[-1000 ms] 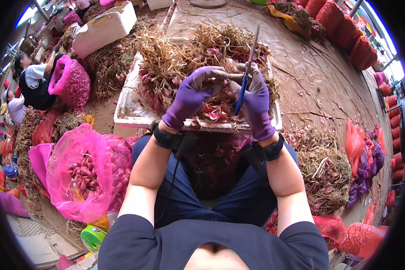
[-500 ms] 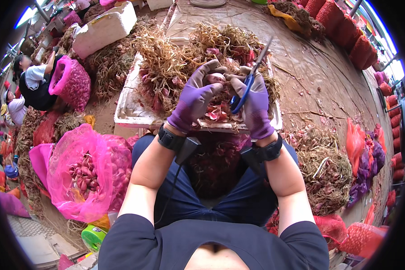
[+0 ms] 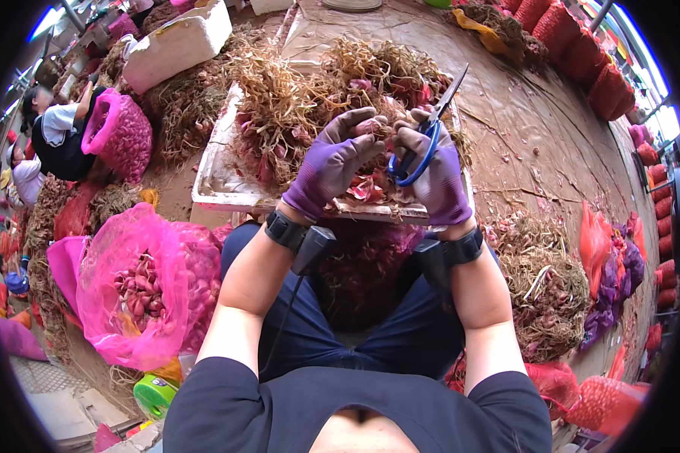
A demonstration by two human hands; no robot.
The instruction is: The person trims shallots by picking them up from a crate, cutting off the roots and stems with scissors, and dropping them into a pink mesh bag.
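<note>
Both my hands wear purple gloves with grey palms and are raised over a white foam tray (image 3: 217, 167) heaped with dried shallots (image 3: 279, 106) and their straw-like stalks. Between the fingertips of my left hand (image 3: 334, 162) is a shallot (image 3: 369, 127), partly covered by the fingers. My right hand (image 3: 436, 170) is closed round blue-handled scissors (image 3: 423, 155), whose blades point up and away to the right. Its fingertips come close to the shallot; whether they touch it I cannot tell. Loose red skins (image 3: 368, 186) lie in the tray below my hands.
At my left stands an open pink mesh bag (image 3: 91, 302) with trimmed shallots. A heap of stalked shallots (image 3: 540, 279) lies at my right. Farther left, a person (image 3: 64, 136) sits by another pink bag (image 3: 121, 140). A white foam box (image 3: 177, 49) and red sacks (image 3: 563, 38) stand farther back.
My right hand has shifted slightly right and turned, swinging the scissors a little to the right. My left hand still holds the shallot, now turned and slightly farther right.
</note>
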